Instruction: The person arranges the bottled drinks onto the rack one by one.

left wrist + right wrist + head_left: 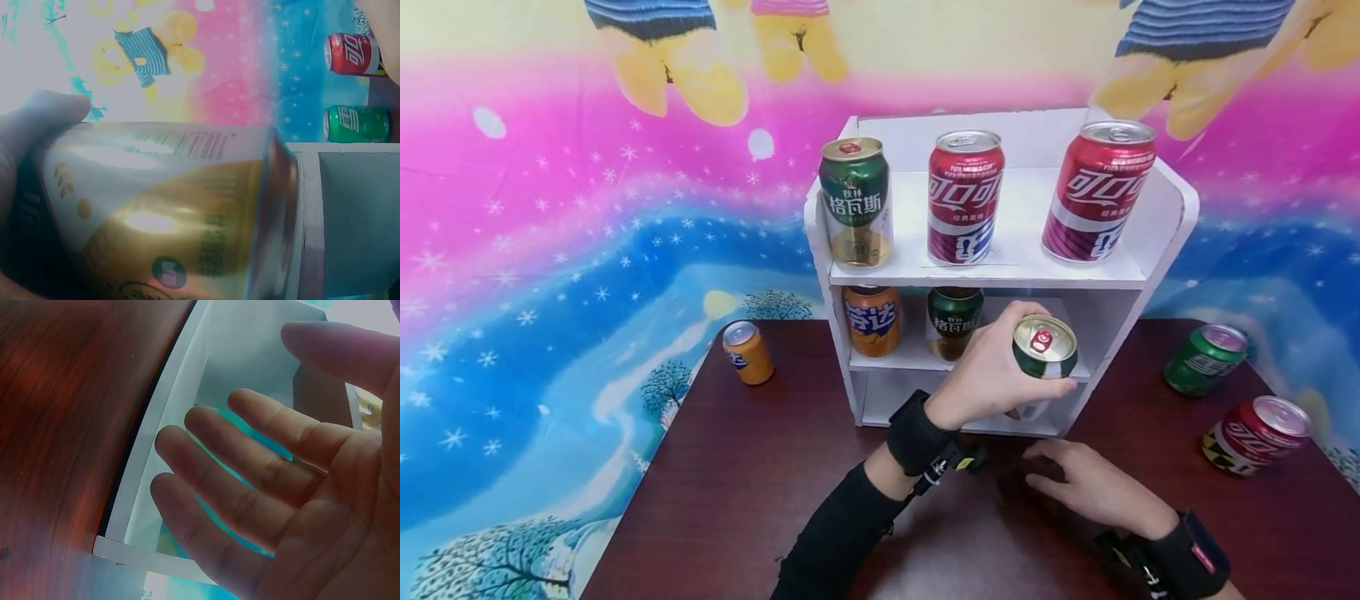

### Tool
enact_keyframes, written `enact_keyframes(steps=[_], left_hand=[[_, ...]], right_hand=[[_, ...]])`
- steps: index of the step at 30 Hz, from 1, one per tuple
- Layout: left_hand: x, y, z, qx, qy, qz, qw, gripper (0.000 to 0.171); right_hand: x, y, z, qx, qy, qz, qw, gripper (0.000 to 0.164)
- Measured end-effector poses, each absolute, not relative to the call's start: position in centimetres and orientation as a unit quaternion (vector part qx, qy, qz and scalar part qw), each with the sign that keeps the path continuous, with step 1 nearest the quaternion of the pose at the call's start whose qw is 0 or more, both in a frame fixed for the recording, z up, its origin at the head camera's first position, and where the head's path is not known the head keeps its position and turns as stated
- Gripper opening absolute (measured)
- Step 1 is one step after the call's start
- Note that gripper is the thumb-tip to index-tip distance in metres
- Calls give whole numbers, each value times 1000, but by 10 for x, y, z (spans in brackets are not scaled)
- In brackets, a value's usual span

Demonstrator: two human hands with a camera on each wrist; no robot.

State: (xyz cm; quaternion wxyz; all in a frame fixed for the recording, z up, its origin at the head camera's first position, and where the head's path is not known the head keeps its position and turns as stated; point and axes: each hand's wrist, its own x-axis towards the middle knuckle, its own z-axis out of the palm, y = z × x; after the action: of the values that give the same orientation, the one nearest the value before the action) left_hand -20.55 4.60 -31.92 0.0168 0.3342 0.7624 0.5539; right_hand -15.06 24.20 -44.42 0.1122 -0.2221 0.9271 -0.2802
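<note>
My left hand (985, 379) grips a green-and-gold drink can (1045, 354) with its fingers and thumb around it, in front of the right part of the shelf unit's middle level. In the left wrist view, the can's (162, 219) white and gold lower side and barcode show. My right hand (1093, 485) holds nothing and hovers low over the table, near the bottom front of the white shelf unit (988, 277). The right wrist view shows that hand's (262, 481) palm and spread fingers before the lowest compartment.
On the top level stand a green-gold can (856, 204) and red cola cans (966, 196) (1097, 192). The middle level holds an orange can (871, 323) and another green-gold can (953, 321). On the table (715, 500) are an orange can (748, 354), a green can (1202, 362) and a red can (1251, 437).
</note>
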Motion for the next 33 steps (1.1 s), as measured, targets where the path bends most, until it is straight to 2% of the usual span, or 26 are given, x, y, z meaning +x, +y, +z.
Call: enact_keyframes(steps=[4, 19, 28, 33], left_hand=[[-211, 51, -320, 329, 761, 559, 19, 67], [-229, 71, -327, 303, 793, 527, -30, 73], [-238, 79, -326, 292, 790, 538, -37, 75], [-244, 83, -325, 303, 785, 539, -33, 81]], right_hand=[[-150, 242, -445, -225, 927, -279, 108, 29], [-149, 242, -445, -210, 937, -258, 105, 28], [-148, 240, -442, -210, 936, -261, 112, 30], [-148, 239, -443, -207, 936, -258, 118, 30]])
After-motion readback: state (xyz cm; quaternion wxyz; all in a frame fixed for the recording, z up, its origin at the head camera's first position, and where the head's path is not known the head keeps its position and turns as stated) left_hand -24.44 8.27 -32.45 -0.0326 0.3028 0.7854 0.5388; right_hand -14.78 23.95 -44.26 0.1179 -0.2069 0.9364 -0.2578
